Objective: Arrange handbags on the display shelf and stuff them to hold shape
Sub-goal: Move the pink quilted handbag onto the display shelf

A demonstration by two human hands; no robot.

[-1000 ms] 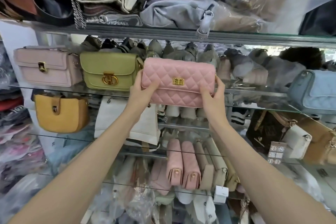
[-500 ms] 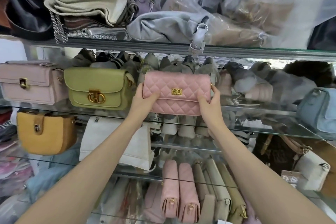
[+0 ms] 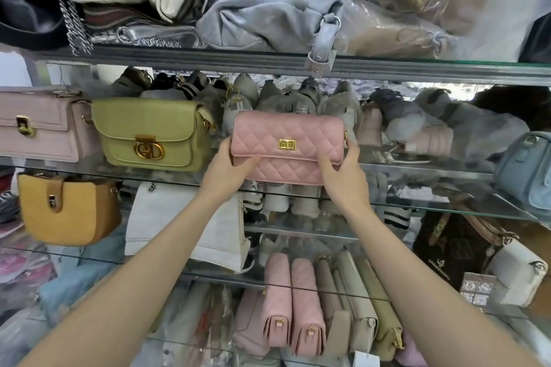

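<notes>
Setting: glass shelf (image 3: 417, 171) in a crowded bag display, stock packed above, below and behind.
Nearest tier: pink purses (image 3: 292, 304) and beige ones filed upright on a lower shelf, directly under the work.
Left hand (image 3: 228, 168): curled round the lower left corner of the pink bag (image 3: 286, 146), thumb across the front.
Right hand (image 3: 343, 168): gripping the lower right corner, fingers wrapped behind and out of sight.
Pink bag: upright, clasp forward, base at or just above the shelf's front edge; contact with the glass impossible to confirm.
Neighbour: green bag (image 3: 152, 134) just beside on the left, a narrow gap between.
Behind: grey bags (image 3: 301, 95) crowded against the back, leaving little depth.
Risk, edge: likely tip forward onto the lower tiers if released with the base overhanging the glass.
Risk, crowding: pushed deeper, could jam against the grey bags and end up tilted or skewed.
Risk, neighbour: a leftward slide could nudge the green bag out of line.
Risk, shape: hard squeeze at the corners could dent the quilting if under-stuffed; filling not visible.
</notes>
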